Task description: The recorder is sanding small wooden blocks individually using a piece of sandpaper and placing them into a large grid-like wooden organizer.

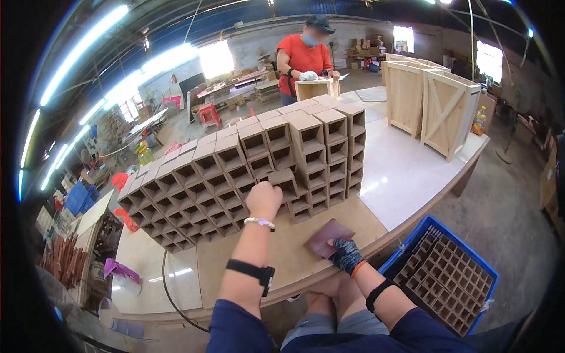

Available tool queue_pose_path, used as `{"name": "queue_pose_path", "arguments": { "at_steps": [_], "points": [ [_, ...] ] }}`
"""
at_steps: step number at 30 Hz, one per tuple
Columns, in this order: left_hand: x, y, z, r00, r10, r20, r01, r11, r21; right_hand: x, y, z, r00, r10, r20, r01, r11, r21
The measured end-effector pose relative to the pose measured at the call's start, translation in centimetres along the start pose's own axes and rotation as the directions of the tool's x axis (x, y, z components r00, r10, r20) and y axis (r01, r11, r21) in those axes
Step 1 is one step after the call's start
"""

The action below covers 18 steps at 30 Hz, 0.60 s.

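Rows of brown open-fronted square boxes (226, 159) are stacked on the table in front of me. My bare left hand (264, 200), with a beaded bracelet at the wrist, is closed on the edge of one box (282, 177). That box juts out tilted from the front of the stack. My right hand (346, 257) wears a dark knit glove with an orange cuff. Its fingers pinch a reddish-brown sheet (327, 234) that looks like sandpaper, held just above or on the tabletop. The left fingertips are partly hidden.
A blue crate (493, 276) full of similar boxes stands at the lower right. Wooden cabinets (453, 112) occupy the table's far right. Across the table a co-worker (306, 59) handles a wooden frame (318, 88). A dark hose (166, 288) crosses the table's left part.
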<state>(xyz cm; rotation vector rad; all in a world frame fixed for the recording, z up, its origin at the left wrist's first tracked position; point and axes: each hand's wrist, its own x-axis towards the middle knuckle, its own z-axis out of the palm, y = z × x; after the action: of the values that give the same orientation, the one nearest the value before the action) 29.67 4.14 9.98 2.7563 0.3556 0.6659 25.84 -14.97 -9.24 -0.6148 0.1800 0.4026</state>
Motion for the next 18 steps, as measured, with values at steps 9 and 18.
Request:
{"name": "queue_pose_path", "arguments": {
  "at_steps": [9, 18],
  "points": [
    [-11.9, -8.8, -1.8, 0.867, -0.096, 0.490, 0.355, 0.809, -0.469, -0.3, 0.1, -0.5, 0.994, -0.057, 0.092, 0.058, 0.998, -0.008],
    [-17.4, -13.4, 3.2, 0.985, -0.009, 0.173, 0.084, 0.900, -0.428, -0.4, -0.2, 0.6, 0.998, -0.049, -0.048, 0.047, 0.998, -0.043]
  ]
}}
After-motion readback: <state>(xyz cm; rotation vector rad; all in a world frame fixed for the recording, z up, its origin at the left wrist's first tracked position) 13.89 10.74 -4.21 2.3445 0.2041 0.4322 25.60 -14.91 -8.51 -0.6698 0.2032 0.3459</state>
